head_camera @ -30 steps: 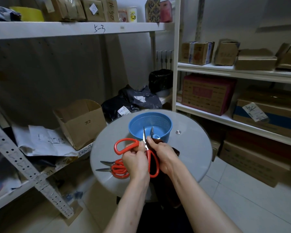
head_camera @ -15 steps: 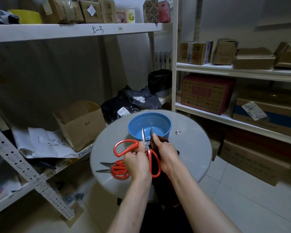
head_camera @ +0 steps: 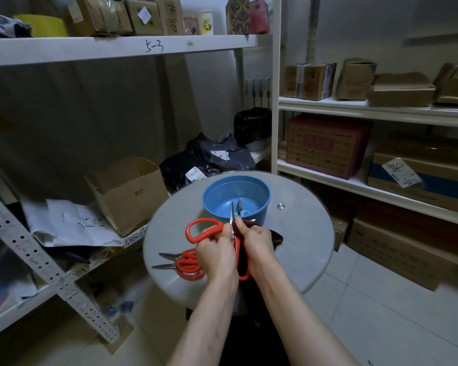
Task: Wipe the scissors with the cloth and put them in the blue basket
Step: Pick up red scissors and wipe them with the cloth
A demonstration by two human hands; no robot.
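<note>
Working the blade now: the left hand (head_camera: 214,252) is gripping the red-handled steel scissors (head_camera: 206,221) near the pivot, fingers curled tight around the handles. The right hand (head_camera: 257,244) is pinching a dark brown cloth (head_camera: 275,237) around the lower part of one blade.

And here is the change. Half a second back those right fingertips were sitting higher up the blade, closer to the tip. Now they are coming back down toward the pivot, cloth and all. That is reading as a wiping stroke, up and back, so the cleaning step is looking well under way and not yet finished. The drop into the basket is still waiting.

The scissors are being held in the air above the round grey glass table (head_camera: 302,233), just on the near side of the round blue perforated plastic basket (head_camera: 265,186). Their long axis is running away from the person: tips pointing up and toward the basket, handles toward the wrists. The blades are standing open in a narrow V, with one red loop sticking out to the left and the other hanging down between the forearms.

A second red-handled pair (head_camera: 188,265) is lying flat on the table to the left, blades pointing left, waiting its turn.
</note>
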